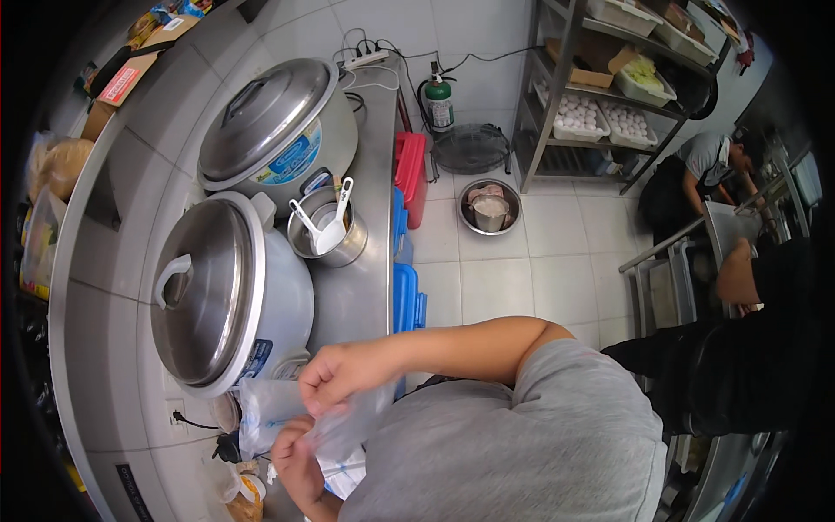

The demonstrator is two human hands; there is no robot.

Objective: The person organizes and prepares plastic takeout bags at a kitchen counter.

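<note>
My right hand [339, 377] has its fingers curled and pinches thin clear plastic. Just below it, my left hand [297, 451] grips the same clear plastic bag [349, 417], which stretches between the two. The bag is slightly blurred and I cannot tell what it holds. Behind my hands a plastic pack [264, 408] with blue print lies against the nearer rice cooker [215, 293], which is lidded. Another lidded rice cooker [280, 124] stands farther along the stainless steel counter [355, 293]. Beside them a metal pot [349, 245] holds white measuring spoons [331, 228].
Under the counter are blue-lidded containers [408, 297] and a red bin [409, 179]. A metal bowl [464, 212] and a fire extinguisher [438, 101] stand on the floor. Egg trays [580, 119] fill part of a steel rack [554, 85]. Other people [704, 163] work at the right.
</note>
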